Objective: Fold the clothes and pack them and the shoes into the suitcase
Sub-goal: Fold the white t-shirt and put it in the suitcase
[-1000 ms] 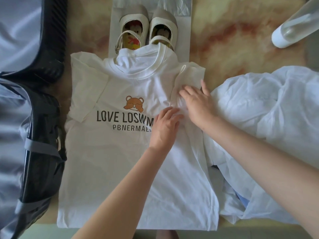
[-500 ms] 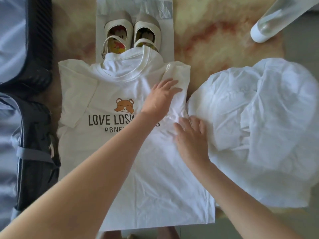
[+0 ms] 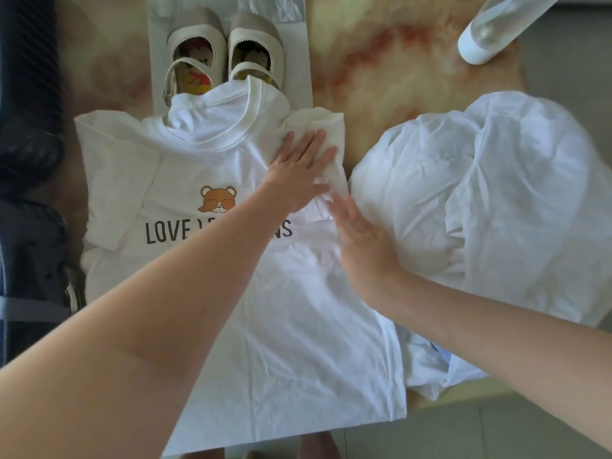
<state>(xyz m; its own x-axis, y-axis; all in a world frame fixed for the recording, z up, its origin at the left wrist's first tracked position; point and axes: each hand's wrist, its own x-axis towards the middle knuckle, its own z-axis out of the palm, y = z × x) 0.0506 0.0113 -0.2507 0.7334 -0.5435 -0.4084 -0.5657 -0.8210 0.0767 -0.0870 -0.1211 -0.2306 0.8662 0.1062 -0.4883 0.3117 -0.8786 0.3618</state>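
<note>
**A:** So, where does the T-shirt (image 3: 265, 309) lie, and what are the hands doing?

**B:** It lies face up on the table (image 3: 397, 71). Its right sleeve (image 3: 326, 127) is turned in over the chest. The left hand (image 3: 298, 170) presses flat on that sleeve, fingers straight, gripping nothing. The right hand (image 3: 361, 240) lies flat along the T-shirt's right edge, also open.

**A:** What could go wrong?

**B:** Neither hand pinches the cloth, so I judge the sleeve may spring open once the left hand lifts, and the fold would be lost.

**A:** And the heap of white clothes (image 3: 480, 200)?

**B:** It sits just to the right of the T-shirt, touching that edge by the right hand. A careless sweep could drag loose cloth into the fold.

**A:** Anything at the top?

**B:** The collar (image 3: 255, 104) lies over the heels of the shoes (image 3: 225, 51), which stand just beyond the T-shirt. Pulling the T-shirt could tug them askew, or leave a bump under the neck.

**A:** And the suitcase (image 3: 29, 226)?

**B:** It is open, to the left of the T-shirt. Nothing is packed in the part I can see, so a sloppy fold now could mean a poor fit later.
</note>
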